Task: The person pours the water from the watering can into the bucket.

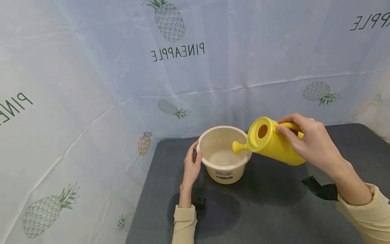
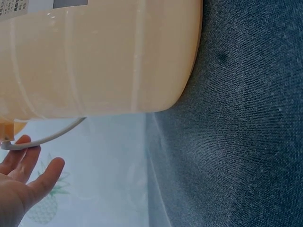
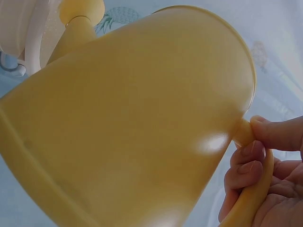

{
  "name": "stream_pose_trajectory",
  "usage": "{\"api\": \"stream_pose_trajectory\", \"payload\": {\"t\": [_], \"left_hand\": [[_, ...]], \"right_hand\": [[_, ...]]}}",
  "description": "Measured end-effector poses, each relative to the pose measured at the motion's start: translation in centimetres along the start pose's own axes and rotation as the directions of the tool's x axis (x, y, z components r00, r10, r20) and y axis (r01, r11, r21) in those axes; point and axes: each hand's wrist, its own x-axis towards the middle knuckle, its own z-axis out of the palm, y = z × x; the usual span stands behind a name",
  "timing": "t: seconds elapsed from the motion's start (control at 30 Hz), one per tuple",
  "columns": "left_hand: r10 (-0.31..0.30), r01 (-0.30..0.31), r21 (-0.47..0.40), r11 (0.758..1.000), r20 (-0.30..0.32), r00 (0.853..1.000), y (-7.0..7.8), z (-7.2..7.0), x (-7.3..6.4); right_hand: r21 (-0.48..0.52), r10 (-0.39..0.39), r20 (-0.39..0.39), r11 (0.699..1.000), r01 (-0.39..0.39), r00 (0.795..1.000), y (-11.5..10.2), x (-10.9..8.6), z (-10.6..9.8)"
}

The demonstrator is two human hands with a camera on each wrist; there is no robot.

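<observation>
A cream plastic bucket (image 1: 223, 174) stands upright on the dark table, with a shallow pool of bubbly water (image 1: 223, 158) at its bottom. My left hand (image 1: 192, 166) holds it at the left side of the rim, thumb and fingers spread along the edge. In the left wrist view its fingertips (image 2: 34, 152) are right at the grey bail handle (image 2: 61, 135). My right hand (image 1: 310, 139) grips the handle of a yellow watering can (image 1: 274, 144), tilted with its spout (image 1: 239, 147) over the bucket. Below the spout a faint thin stream shows inside the bucket.
Dark cloth covers the table (image 1: 265, 217); its left edge runs close to my left arm. A pale pineapple-print curtain (image 1: 213, 78) hangs behind and to the left. Black straps (image 1: 321, 189) sit at my wrists.
</observation>
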Motion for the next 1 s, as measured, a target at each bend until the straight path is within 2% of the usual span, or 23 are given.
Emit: {"api": "stream_pose_trajectory", "payload": {"t": [1.0], "left_hand": [[-0.025,0.025,0.016,1.000,0.011,1.000,-0.02,-0.03,-0.14]], "right_hand": [[-0.017,-0.003,0.019,1.000,0.003,1.000,-0.14,0.20,-0.23]]}}
